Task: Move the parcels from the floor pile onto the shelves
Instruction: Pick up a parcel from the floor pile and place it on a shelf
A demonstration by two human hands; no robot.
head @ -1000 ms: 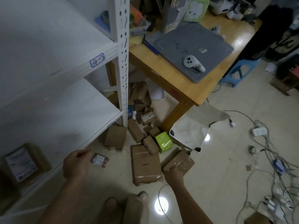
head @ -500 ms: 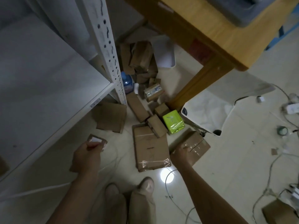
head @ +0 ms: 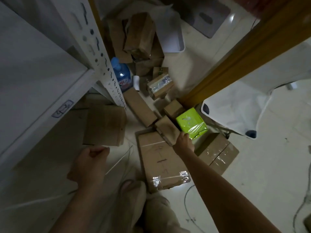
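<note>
"Pale glossy floor (head: 252, 165), then. Where did the parcel lie?"

"The small brown parcel (head: 166, 129) lay across the far end of the large flat parcel (head: 161, 162), just beside the green packet (head: 191, 122)."

"Was it gripped?"

"The right hand (head: 183, 142) touched its near end, fingers bent over the edge. I couldn't tell if they pinched it."

"How would it handle?"

"Stiff cardboard, probably light. I judged one hand across its short sides would do."

"And the other hand?"

"The left hand (head: 89, 163) hung near the lower shelf (head: 33, 130) with its fingers curled. I couldn't tell whether it held anything."
</note>
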